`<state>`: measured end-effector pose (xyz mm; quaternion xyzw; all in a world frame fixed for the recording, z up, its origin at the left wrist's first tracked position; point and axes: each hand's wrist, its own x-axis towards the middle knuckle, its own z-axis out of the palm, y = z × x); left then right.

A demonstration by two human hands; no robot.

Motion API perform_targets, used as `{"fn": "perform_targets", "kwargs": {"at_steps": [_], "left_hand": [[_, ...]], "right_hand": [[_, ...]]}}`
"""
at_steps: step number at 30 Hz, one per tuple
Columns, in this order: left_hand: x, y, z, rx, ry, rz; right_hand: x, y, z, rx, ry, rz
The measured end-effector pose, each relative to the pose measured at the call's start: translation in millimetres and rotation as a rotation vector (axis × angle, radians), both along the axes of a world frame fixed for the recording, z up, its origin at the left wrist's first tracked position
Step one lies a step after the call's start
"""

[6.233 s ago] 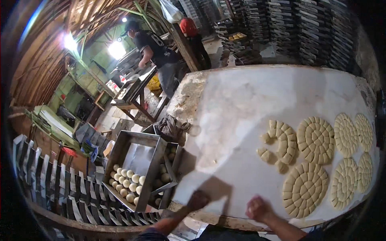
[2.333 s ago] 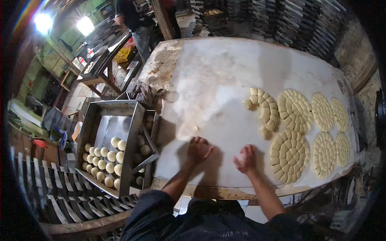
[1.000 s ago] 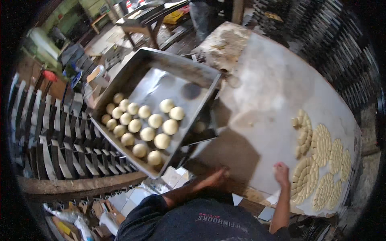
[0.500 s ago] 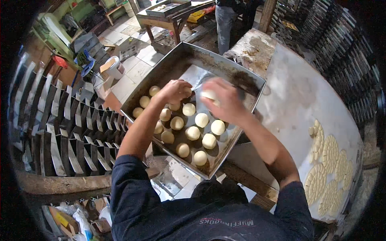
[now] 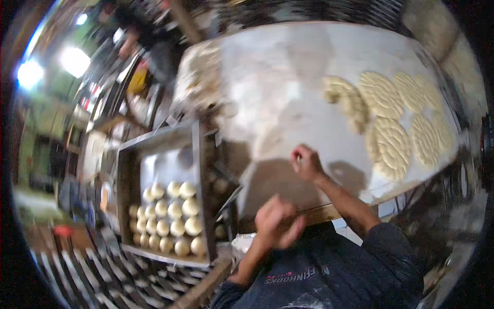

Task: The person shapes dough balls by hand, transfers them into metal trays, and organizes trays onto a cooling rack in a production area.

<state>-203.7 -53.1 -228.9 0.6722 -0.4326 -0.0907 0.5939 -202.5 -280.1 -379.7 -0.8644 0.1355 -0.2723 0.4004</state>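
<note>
My right hand (image 5: 307, 162) is over the pale worktop, its fingers curled in; a small pale spot shows at the fingertips, and I cannot make out what it is. Closer to my body, my left hand (image 5: 278, 222) is blurred by motion, with the thumb apart from the fingers and nothing seen in it. To the left is a metal tray (image 5: 199, 175) holding rows of round dough balls (image 5: 177, 227). On the right of the worktop lie flattened dough rounds (image 5: 389, 148) scored into small pieces, with a partly used one (image 5: 351, 105) nearest my right hand.
The worktop (image 5: 267, 77) has a worn, rough left corner (image 5: 198, 77). Stacked dark metal pans (image 5: 103, 283) stand at the lower left. Another person (image 5: 149, 46) is blurred at the far upper left, beside a table with a yellow thing (image 5: 138, 81).
The view has swung right toward the worktop. Both hands have left the dough tray and are now over or beside the worktop. More dough balls sit in the tray's upper rows.
</note>
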Motion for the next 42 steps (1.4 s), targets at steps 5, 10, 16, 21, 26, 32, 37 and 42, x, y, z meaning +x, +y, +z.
{"fn": "perform_targets", "kwargs": {"at_steps": [5,10,16,21,26,32,37,42], "left_hand": [[35.6,-195.6,-183.8,0.390,-0.025,-0.185],[117.2,-395.5,-230.5,0.295,0.200,0.013],[154.6,-501.2,-250.1,0.665,-0.338,0.279],[165.5,-401.7,-269.7,0.064,0.496,0.137],[76.7,-271.6,-257.3,0.051,0.620,0.090],[17.7,-117.3,-239.2,0.047,0.717,0.017],[-15.6,-58.9,-227.3,-0.110,0.406,-0.243],[0.6,-18.6,-217.0,0.215,0.043,0.009]], "right_hand": [[-165.4,-81.4,-66.8,-0.351,0.077,-0.148],[-238.6,-112.6,-91.5,-0.155,0.084,-0.514],[-224.6,-116.1,-64.9,-0.079,0.113,-0.364],[-214.0,-109.5,-66.0,-0.209,0.041,-0.398],[-219.8,-116.3,-72.0,-0.155,0.144,-0.420],[-184.0,-98.5,-81.4,0.193,-0.021,-0.480],[-134.5,28.1,-56.8,0.431,0.039,0.156],[-134.8,16.8,-47.3,0.463,0.144,-0.171]]}}
